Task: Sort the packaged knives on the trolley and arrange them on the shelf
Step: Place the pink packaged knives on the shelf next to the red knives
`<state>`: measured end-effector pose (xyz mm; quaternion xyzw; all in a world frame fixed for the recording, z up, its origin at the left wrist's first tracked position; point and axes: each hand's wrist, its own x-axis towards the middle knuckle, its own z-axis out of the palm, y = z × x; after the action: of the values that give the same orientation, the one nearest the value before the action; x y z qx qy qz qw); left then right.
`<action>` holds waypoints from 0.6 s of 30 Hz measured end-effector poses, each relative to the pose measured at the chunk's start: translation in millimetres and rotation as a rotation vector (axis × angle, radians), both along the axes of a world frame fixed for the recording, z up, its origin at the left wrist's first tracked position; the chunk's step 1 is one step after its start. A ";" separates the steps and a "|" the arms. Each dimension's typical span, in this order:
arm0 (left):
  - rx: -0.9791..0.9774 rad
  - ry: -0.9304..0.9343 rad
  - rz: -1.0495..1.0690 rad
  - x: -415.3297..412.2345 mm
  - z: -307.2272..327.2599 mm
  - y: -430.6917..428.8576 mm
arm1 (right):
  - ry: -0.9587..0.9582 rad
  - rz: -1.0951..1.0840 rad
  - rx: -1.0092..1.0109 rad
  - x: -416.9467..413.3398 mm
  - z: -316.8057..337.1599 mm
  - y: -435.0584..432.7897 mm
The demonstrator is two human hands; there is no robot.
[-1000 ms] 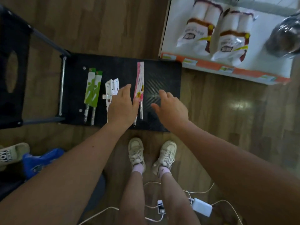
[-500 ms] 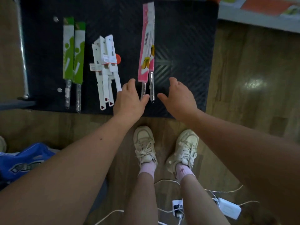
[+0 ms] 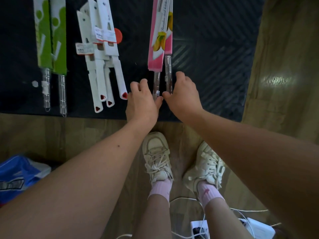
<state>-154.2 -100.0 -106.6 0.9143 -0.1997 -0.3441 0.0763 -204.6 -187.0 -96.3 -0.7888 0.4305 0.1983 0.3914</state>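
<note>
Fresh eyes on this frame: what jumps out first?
The left hand and right hand flank the clear handles of the two pink-packaged knives in the middle of the black trolley deck; whether either hand grips yet is unclear. To the left lie three white-packaged knives and, farther left, two green-packaged knives, all with handles toward the person.
</note>
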 end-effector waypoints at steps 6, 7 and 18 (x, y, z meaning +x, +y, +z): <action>-0.051 -0.033 -0.004 0.5 -6.1 -8.5 | -0.025 -0.082 -0.054 13.0 -13.5 -1.0; -0.055 -0.018 0.013 1.2 -5.8 -9.7 | -0.030 -0.097 -0.041 14.9 -14.2 -1.3; -0.151 0.030 0.378 9.7 47.3 -29.2 | -0.006 -0.222 0.110 -14.0 33.9 -24.4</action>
<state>-144.5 -129.2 -59.3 0.9219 -0.0488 -0.3214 0.2109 -218.6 -211.4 -62.4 -0.7143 0.5022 0.1746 0.4550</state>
